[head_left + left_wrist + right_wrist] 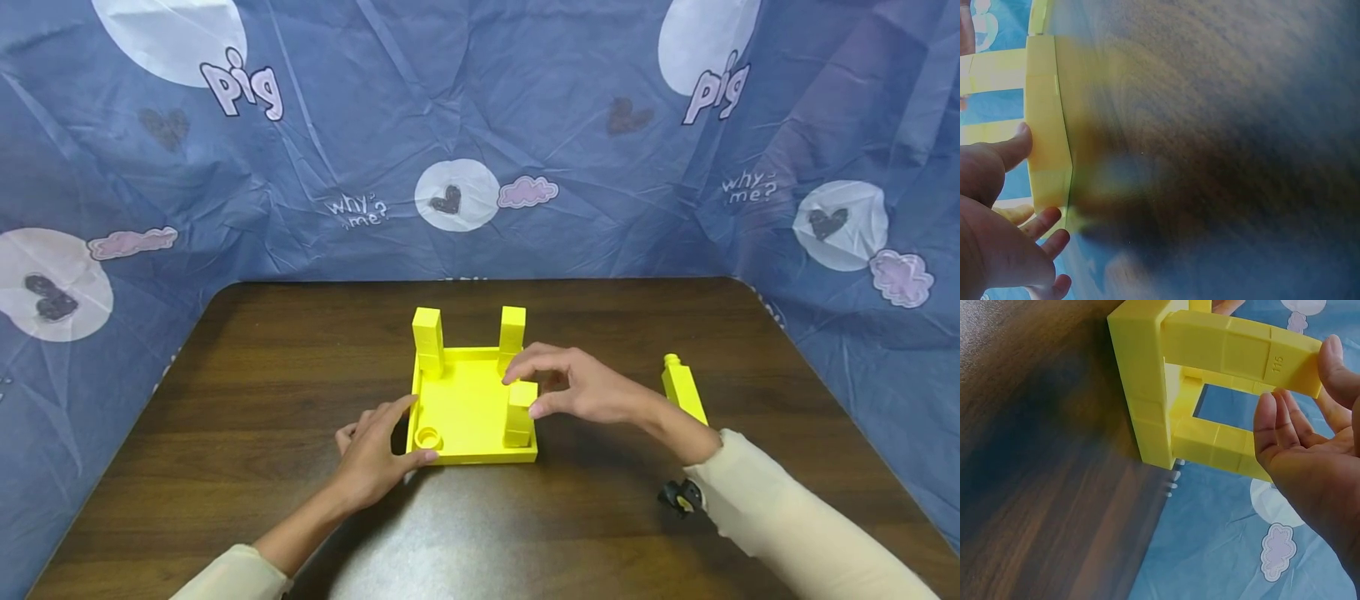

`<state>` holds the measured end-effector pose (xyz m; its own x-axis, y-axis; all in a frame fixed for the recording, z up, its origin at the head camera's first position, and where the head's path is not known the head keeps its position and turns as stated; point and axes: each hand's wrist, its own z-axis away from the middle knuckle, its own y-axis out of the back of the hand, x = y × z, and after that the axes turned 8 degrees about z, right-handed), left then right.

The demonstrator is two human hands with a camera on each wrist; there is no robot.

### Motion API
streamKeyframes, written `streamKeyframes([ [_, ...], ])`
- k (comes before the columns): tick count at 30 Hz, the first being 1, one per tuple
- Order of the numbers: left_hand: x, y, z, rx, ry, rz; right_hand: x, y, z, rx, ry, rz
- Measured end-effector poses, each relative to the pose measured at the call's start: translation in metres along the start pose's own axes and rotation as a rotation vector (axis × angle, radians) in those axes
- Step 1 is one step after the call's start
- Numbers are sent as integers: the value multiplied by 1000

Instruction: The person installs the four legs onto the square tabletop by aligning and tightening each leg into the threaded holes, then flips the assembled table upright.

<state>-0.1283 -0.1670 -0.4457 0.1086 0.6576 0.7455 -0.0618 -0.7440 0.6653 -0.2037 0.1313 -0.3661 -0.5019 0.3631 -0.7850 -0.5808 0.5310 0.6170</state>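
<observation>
Fingers of the left hand [375, 458] spread wide around the near left corner of a yellow tray [468, 400], the thumb on its near wall and the index finger at its left wall. In the left wrist view the thumb lies nearly straight against that wall, while other fingertips reach about the corner. Just beyond the left thumb, inside the corner, sits a round socket [428, 438]. Farther off, past the left fingertips, a back left post [429, 337] stands upright in its corner. Next, across the tray and just beyond the right fingertips, a back right post [512, 333] stands likewise. Nearer, a front right post [520, 417] stands between the thumb and index finger of the right hand [588, 390]; they curl round its top, thumb touching its side, with the remaining fingers apart from it. Right of those fingers, beyond the wrist, a loose post [684, 390] lies on the bench [285, 375].

Everything handled is plain bright yellow. The tray is square and shallow, with low straight walls. Its posts are square in section, with seams across them; the front right one bears small marks near its top. A narrower, stepped round knob ends the loose one.
</observation>
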Motion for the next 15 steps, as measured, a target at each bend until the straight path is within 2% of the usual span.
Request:
streamKeyframes([
  [8, 1, 1, 1, 0, -2, 0, 3, -5, 1, 45, -5, -21],
  [15, 3, 0, 1, -3, 2, 2, 2, -6, 4, 59, -51, -41],
])
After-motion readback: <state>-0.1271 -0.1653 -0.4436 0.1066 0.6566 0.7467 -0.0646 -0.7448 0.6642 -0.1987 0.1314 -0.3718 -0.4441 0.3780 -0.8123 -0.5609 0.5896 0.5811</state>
